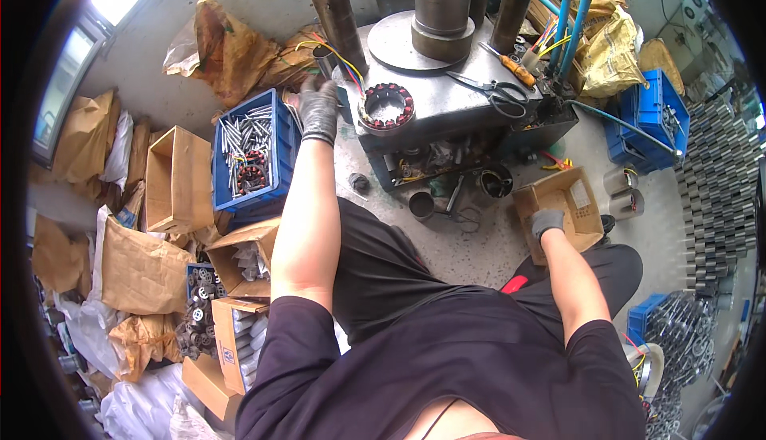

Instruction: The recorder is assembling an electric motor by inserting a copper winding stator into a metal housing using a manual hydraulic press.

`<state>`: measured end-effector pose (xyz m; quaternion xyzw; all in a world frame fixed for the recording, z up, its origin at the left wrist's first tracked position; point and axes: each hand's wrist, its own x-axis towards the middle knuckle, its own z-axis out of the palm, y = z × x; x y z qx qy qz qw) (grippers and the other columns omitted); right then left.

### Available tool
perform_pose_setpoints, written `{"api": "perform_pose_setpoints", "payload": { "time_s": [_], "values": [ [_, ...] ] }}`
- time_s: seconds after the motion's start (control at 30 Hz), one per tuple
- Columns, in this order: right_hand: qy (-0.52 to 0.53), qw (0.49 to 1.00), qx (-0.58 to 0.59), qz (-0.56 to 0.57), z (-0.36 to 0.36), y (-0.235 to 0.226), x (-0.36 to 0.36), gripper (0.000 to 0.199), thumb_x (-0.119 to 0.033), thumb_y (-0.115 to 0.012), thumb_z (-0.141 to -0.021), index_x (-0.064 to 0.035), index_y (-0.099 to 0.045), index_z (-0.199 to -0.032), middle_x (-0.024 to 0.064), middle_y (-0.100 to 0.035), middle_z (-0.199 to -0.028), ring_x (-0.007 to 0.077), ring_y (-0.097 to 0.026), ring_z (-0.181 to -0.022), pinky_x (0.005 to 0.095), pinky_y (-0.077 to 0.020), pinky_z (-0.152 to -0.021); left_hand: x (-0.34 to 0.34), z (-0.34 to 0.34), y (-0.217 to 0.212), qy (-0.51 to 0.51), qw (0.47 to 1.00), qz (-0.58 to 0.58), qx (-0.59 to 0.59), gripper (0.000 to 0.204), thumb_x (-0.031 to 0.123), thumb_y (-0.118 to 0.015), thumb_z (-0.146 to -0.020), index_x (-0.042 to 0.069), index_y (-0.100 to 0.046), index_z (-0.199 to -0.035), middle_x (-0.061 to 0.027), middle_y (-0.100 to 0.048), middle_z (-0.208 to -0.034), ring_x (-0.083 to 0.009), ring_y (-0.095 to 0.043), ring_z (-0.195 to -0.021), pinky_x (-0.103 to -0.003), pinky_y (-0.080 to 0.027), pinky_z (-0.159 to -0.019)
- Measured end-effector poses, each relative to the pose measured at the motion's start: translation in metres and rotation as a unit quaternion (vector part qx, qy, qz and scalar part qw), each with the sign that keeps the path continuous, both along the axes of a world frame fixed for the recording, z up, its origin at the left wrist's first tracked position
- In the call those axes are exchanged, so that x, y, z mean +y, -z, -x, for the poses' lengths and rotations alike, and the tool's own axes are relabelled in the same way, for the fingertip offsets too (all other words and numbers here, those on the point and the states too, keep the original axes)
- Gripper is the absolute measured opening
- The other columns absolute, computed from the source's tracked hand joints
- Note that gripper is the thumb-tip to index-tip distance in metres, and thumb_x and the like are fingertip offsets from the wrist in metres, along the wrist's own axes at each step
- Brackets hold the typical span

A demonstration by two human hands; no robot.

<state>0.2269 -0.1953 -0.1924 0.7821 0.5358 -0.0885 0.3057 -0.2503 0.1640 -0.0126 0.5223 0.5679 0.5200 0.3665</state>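
My left hand (319,113), in a grey glove, is stretched to the left side of the press table. Its fingers extend toward a small metal cylinder (323,59); contact cannot be made out. On the table nearby lies a stator ring (386,106) with red and black windings and coloured wires. Left of that hand stands a blue bin (275,149) holding metal shafts (247,133) and wound stator rings (253,175). My right hand (546,222), also gloved, is curled at the near-left part of an open cardboard box (586,224). Its fingertips are hidden.
The press has a round plate (391,45), a steel cylinder (443,1) and two columns. Scissors (499,95) and an orange-handled screwdriver (515,67) lie on its table. Metal cups (421,205) and pliers (557,162) are on the floor. Stacked metal rings (718,201) stand right.
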Motion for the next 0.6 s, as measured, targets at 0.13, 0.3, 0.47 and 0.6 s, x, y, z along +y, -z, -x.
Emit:
{"api": "perform_pose_setpoints", "payload": {
  "time_s": [0.13,0.3,0.47,0.6],
  "values": [
    [-0.106,0.991,0.080,0.030,-0.010,-0.083,0.056,0.030,-0.019,-0.057,-0.089,-0.0108,-0.079,-0.108,0.0150,-0.075,-0.115,0.0325,-0.072,-0.110,0.0467,-0.0574,-0.088,-0.010,-0.004,0.015,0.132,0.963,0.071,0.224,0.075,0.056,-0.075,-0.083,-0.006,-0.067,-0.126,-0.0268,-0.072,-0.117,-0.0351,-0.071,-0.107,-0.041,-0.054,-0.094],
    [-0.227,0.963,0.074,-0.126,-0.014,-0.229,0.109,0.019,-0.020,-0.063,-0.084,-0.0111,-0.077,-0.093,0.0193,-0.075,-0.098,0.0380,-0.072,-0.095,0.0480,-0.0577,-0.084,-0.055,-0.056,-0.040,0.164,0.903,0.126,0.376,0.057,0.039,-0.078,-0.078,-0.005,-0.073,-0.113,-0.0278,-0.073,-0.105,-0.0355,-0.072,-0.104,-0.044,-0.055,-0.094],
    [-0.209,0.932,0.140,-0.262,-0.020,-0.271,0.167,0.021,-0.025,-0.066,-0.087,-0.0089,-0.074,-0.098,0.0185,-0.072,-0.101,0.0386,-0.069,-0.100,0.0496,-0.0538,-0.090,-0.055,-0.066,-0.046,0.122,0.930,0.029,0.346,0.044,0.026,-0.073,-0.076,0.004,-0.075,-0.115,-0.0270,-0.073,-0.103,-0.0351,-0.073,-0.099,-0.045,-0.055,-0.092],
    [-0.104,0.855,0.229,-0.453,-0.019,-0.242,0.192,0.032,-0.027,-0.070,-0.089,-0.0069,-0.072,-0.113,0.0207,-0.069,-0.115,0.0387,-0.066,-0.109,0.0473,-0.0517,-0.096,-0.054,-0.102,-0.054,0.023,0.928,-0.196,0.316,0.040,0.018,-0.074,-0.075,0.004,-0.076,-0.112,-0.0219,-0.073,-0.104,-0.0361,-0.072,-0.094,-0.042,-0.056,-0.090]
  ]
}}
